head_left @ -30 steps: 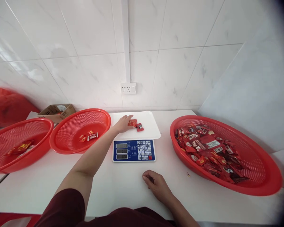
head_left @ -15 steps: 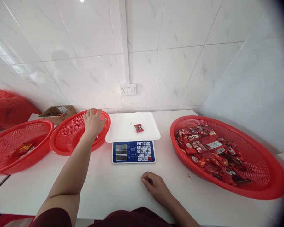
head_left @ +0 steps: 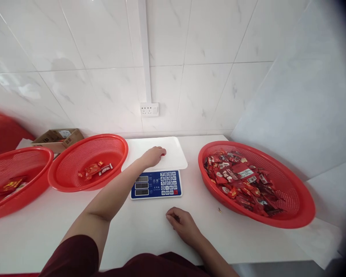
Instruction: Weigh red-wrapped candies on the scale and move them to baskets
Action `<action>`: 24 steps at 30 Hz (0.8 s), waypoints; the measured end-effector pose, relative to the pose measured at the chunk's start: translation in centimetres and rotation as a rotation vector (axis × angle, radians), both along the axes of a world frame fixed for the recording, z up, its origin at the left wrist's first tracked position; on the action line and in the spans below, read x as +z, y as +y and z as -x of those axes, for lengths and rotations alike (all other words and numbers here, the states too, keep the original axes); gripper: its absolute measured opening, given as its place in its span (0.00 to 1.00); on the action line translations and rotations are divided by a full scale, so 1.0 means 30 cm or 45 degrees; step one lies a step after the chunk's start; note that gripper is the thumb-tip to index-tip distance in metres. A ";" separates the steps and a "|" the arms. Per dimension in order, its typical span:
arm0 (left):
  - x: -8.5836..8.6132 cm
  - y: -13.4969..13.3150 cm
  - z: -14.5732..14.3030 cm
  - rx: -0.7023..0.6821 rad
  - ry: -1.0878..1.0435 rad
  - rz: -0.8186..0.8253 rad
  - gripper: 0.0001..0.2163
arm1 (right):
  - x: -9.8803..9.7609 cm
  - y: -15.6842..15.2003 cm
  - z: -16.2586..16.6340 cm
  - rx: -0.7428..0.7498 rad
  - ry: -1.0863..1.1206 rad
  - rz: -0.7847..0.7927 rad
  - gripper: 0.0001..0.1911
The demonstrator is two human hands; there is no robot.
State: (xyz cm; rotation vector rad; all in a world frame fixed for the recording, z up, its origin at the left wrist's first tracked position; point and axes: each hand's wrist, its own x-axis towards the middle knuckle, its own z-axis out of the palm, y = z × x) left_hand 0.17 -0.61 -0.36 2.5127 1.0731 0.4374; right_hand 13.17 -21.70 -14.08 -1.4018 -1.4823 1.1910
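My left hand [head_left: 155, 156] is over the white tray [head_left: 173, 148] of the weighing scale, its fingers closed around a red wrapped candy [head_left: 163, 154] that shows only in part at the fingertips. Below the tray is the scale's blue keypad and display panel [head_left: 156, 184]. My right hand [head_left: 183, 223] rests on the table in front of the scale, fingers curled in, with nothing visible in them. Left of the scale, a red basket [head_left: 75, 157] holds a few wrapped candies [head_left: 93, 169].
At the right stands a large red basket [head_left: 298, 204] with many red candy packets [head_left: 245, 179]. Another red basket [head_left: 31, 154] is at the far left, a cardboard box [head_left: 56, 138] behind. A small scrap [head_left: 220, 210] lies on the table. A socket [head_left: 149, 109] is on the wall.
My left hand has moved right, from above the left-hand basket to the scale tray, and closed on the candy there. My right hand stays in place. The view has shifted slightly.
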 end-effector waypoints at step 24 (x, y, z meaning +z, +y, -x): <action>0.026 -0.180 0.510 1.078 -0.416 -0.354 0.12 | 0.023 0.000 0.009 0.019 0.002 -0.087 0.02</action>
